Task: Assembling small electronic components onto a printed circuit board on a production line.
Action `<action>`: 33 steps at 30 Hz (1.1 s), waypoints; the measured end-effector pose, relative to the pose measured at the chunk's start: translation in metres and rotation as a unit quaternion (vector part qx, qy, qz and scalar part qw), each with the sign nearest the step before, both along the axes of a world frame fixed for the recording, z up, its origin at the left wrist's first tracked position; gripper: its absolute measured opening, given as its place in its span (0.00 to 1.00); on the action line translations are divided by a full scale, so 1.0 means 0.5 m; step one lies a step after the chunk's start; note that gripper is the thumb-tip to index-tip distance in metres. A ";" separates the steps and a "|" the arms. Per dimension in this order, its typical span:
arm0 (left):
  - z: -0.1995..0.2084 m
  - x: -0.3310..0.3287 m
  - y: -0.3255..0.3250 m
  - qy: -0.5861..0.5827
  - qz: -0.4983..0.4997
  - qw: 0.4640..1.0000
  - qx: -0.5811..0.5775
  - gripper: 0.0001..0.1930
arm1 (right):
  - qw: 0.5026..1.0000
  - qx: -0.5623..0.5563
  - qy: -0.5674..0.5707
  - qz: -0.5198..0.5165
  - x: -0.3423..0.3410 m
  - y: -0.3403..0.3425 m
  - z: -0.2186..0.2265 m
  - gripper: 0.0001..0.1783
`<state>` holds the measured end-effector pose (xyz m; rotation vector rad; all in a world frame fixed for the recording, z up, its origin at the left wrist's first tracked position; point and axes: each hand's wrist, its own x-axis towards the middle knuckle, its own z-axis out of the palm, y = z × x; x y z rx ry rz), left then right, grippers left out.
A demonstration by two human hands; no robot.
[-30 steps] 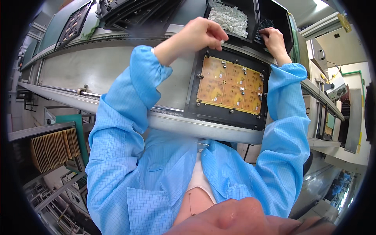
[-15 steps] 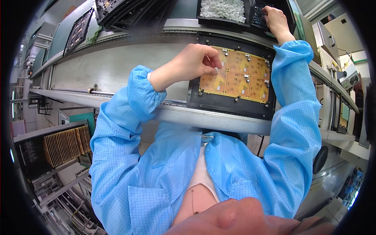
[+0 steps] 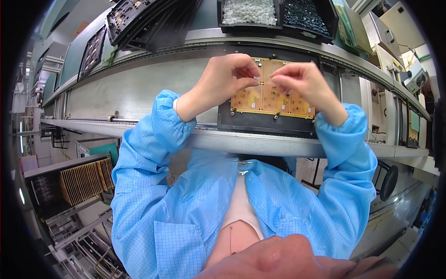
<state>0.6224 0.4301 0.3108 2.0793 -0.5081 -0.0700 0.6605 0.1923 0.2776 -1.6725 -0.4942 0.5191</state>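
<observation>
An orange-yellow circuit board panel (image 3: 251,101) lies in a black carrier frame (image 3: 260,125) on the conveyor. Over the panel's left part, my left hand (image 3: 225,76) is closed in a pinch on a small white part (image 3: 256,78). Opposite it, my right hand (image 3: 304,83) pinches above the middle of the panel, its fingertips close to the left ones. Whatever lies between the right fingertips is too small and blurred to name. Small white and dark components stand on the panel, partly covered by my hands.
Behind the carrier stand a black bin of white parts (image 3: 248,13) and a bin of dark parts (image 3: 304,18). Black trays (image 3: 148,23) are piled at the far left. The conveyor's metal front rail (image 3: 251,145) runs in front of me. A rack of boards (image 3: 86,181) stands lower left.
My right hand has come out of the dark parts bin, down and left to above the panel. My left hand stays over the panel, still pinching the white part. The view has shifted slightly.
</observation>
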 end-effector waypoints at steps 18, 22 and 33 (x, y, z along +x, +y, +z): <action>-0.028 0.003 0.045 0.171 0.054 0.972 -0.154 0.06 | 0.993 0.023 -0.073 -0.091 0.058 0.027 0.013 0.13; -0.032 0.006 0.021 0.146 0.031 0.975 -0.162 0.06 | 0.956 0.096 -0.162 -0.227 0.237 0.067 0.035 0.11; -0.047 0.006 0.021 0.169 0.061 0.981 -0.076 0.11 | 0.981 0.052 -0.129 -0.134 0.116 0.043 -0.011 0.14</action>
